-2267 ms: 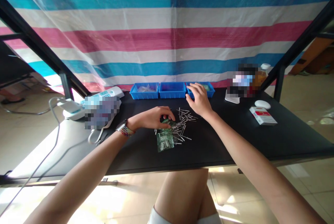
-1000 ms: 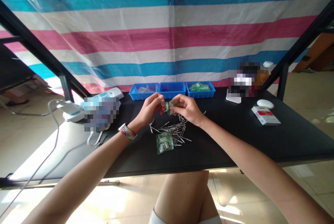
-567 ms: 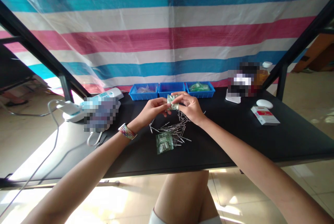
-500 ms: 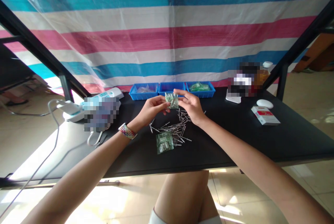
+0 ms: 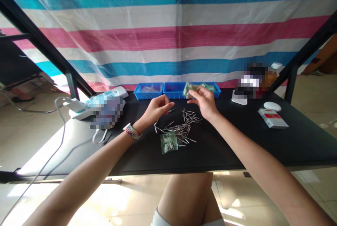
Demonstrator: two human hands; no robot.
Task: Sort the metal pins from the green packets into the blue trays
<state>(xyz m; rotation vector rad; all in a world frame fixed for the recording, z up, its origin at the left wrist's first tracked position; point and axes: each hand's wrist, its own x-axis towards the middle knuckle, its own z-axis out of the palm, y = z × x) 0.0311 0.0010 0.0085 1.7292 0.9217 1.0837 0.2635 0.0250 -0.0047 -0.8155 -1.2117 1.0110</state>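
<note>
My right hand (image 5: 205,101) pinches a small greenish clear plastic bag (image 5: 187,89) in front of the middle and right blue bins. My left hand (image 5: 158,109) is over the table left of it, its fingers curled in and the thumb pointing right. Nothing shows in that hand. Just past its thumb is one thin metal blind rivet (image 5: 172,110). A loose pile of blind rivets (image 5: 187,124) lies on the black table between and below my hands. A second greenish bag (image 5: 169,143), with metal pieces inside, lies flat at the pile's lower left.
Three blue bins stand along the back: the left bin (image 5: 148,95) holds clear plastic, the right bin (image 5: 217,91) green bags. A power strip (image 5: 105,98) with a cable lies left. A red-and-white box (image 5: 273,118) and a white oval object (image 5: 272,106) lie right.
My left hand has let go of the small bag that both hands held. My right hand has carried the bag right and back, up to the bins.
</note>
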